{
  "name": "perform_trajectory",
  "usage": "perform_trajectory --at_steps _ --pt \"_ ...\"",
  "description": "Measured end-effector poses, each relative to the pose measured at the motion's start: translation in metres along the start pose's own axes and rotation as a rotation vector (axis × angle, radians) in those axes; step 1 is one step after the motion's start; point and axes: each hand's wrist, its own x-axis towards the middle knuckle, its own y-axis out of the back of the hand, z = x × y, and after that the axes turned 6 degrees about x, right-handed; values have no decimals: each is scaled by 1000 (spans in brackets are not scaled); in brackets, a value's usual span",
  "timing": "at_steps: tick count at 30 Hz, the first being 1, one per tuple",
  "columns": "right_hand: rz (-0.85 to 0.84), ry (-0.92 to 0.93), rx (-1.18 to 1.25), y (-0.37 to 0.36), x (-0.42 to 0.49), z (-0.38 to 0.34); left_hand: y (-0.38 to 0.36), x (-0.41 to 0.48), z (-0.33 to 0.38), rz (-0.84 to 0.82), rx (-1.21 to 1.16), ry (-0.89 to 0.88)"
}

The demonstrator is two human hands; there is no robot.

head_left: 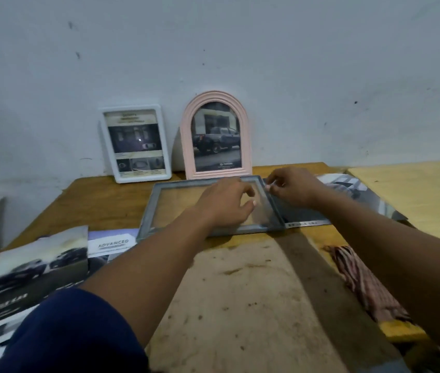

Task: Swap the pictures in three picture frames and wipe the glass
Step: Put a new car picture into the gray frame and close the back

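A: Where's grey frame (147,211)?
B: Flat, mid table (100,200). L hand (227,200) curled over glass, grip? can't tell. R hand (291,188) pinches rim, 2 o'clock corner.
A: Others?
B: white frame (135,142) at 11, pink frame (216,135) at 12, leaning on wall. Cloth (361,284) at 4.

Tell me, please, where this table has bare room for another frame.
Freest: the worn brown table patch between the brochures and the checked cloth, nearer than the grey frame. Bare wood also lies left of that frame, before the white frame. Crowded: around the pink arched frame and the loose picture.
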Motion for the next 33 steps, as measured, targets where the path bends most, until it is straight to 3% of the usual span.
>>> perform_trajectory --at_steps 7,14,20,24,29,33 --pt "-134 238 68 -72 16 -151 52 -113 -125 100 -16 406" --pt "-382 380 -174 -150 3 -259 71 -236 -203 82 -24 713" --pt "-410 338 -394 -168 2 -264 60 -266 -219 -51 0 763" --pt "-366 311 -379 -174 5 -254 55 -261 -214 45 49 706" --pt "-274 359 -454 -189 8 -258 50 -252 -204 -51 15 670" --pt "-306 344 -345 -185 6 -264 48 -256 -206 -115 12 669"
